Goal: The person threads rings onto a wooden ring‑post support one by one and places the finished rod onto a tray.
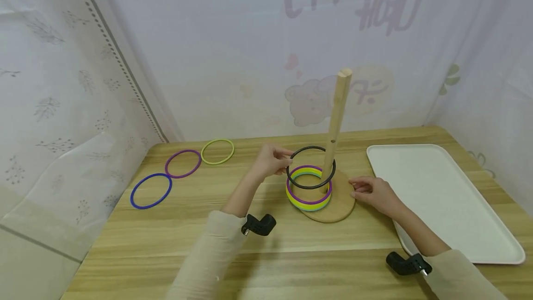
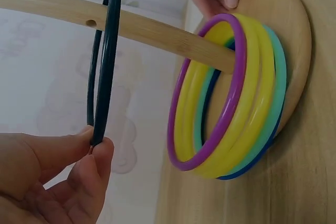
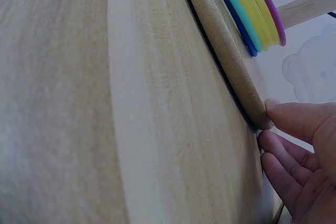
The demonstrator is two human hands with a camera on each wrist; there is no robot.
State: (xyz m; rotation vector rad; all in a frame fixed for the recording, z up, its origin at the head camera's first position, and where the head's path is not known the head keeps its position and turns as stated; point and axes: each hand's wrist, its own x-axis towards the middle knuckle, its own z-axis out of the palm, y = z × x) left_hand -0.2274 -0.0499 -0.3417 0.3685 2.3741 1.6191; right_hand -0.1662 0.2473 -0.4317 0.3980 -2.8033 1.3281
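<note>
Thumb and fingers of my left hand [image 1: 268,163] pinch a thin black ring [image 2: 107,61]. The ring encircles the upright wooden post [image 1: 338,115] partway up, above the rings below. Around the post's foot lies a stack: a purple ring [image 2: 241,61] on top, yellow rings [image 2: 266,98] under it, then turquoise and dark blue. The stack sits off-centre on the round wooden base [image 1: 345,193]. My right hand [image 1: 376,196] holds the base's right edge, thumb on the rim and fingertips low against its side, as the right wrist view shows.
On the table's left lie a blue ring [image 1: 168,191], a purple ring [image 1: 166,163] and a yellow-green ring [image 1: 202,153], side by side. A white tray [image 1: 441,189] lies to the right of the base. Patterned curtains [image 1: 233,59] hang behind the wooden table [image 1: 175,253] and at its sides.
</note>
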